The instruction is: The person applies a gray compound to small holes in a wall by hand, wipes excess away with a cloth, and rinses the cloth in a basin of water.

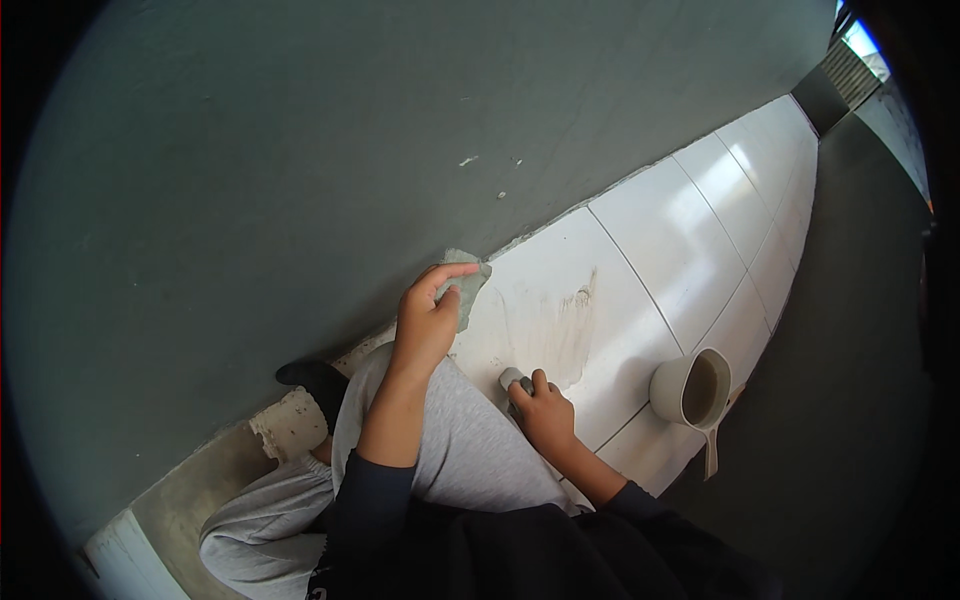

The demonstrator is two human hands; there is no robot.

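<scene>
My left hand [428,318] is raised beside the wall's foot, thumb and forefinger curved round a flat, ragged grey-green piece [464,312]. I cannot tell what that piece is made of. Lower and to the right, my right hand [545,412] is closed round a small grey, rounded thing [513,378] against the white tiled floor [640,270]. The fingers cover most of it, so its kind stays unclear. Brownish-grey smears [570,320] mark the tile just beyond that hand. Nothing touches the white dipper [690,385] farther right, which holds murky grey liquid.
A dark grey wall [270,190] rises along the left of the tiles, with another grey surface [830,400] on the right. My bent leg in grey trousers [470,450] lies between my arms. A broken-edged pale piece [290,425] sits near my dark-shod foot [315,385].
</scene>
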